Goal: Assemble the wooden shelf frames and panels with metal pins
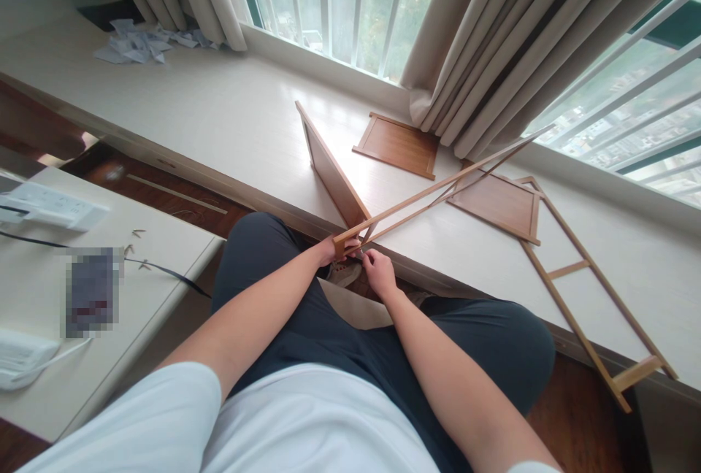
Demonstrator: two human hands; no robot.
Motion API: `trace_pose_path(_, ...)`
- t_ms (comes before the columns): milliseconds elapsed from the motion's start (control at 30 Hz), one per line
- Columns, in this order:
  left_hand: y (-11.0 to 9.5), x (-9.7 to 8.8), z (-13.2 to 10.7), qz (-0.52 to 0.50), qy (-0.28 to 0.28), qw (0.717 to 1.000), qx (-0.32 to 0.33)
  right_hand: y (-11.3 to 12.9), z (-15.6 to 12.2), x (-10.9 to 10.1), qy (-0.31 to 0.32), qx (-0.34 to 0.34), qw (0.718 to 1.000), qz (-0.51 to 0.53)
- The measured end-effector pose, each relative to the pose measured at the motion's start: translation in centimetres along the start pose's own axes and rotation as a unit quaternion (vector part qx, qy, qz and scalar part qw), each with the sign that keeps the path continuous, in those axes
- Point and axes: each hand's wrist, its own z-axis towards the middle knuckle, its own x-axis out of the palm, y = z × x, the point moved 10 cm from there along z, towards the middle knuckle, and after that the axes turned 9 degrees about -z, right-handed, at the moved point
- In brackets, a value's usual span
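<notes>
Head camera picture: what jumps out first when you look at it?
Both hands meet in the middle: the left hand grips the end of a long thin wooden frame, and the right hand touches it there. A ladder-like frame lies on the window ledge at right.

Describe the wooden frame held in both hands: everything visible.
Light-brown wooden frame: thin long rails joined by a short crosspiece at the near end. It slants up and right from above the lap, raised over the sill, far tip by the curtain. The left hand grips the crosspiece; the right hand meets the same end with curled fingers. A tilted panel reaches that end; whether joined is unclear.
</notes>
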Motion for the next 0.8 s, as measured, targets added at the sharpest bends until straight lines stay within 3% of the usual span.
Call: trace_pose_path(800,-0.03,0.27,-0.29,-0.007,0.012,1.000,0.001,-0.14,0.00,0.15,0.012,0.011,1.000,0.007)
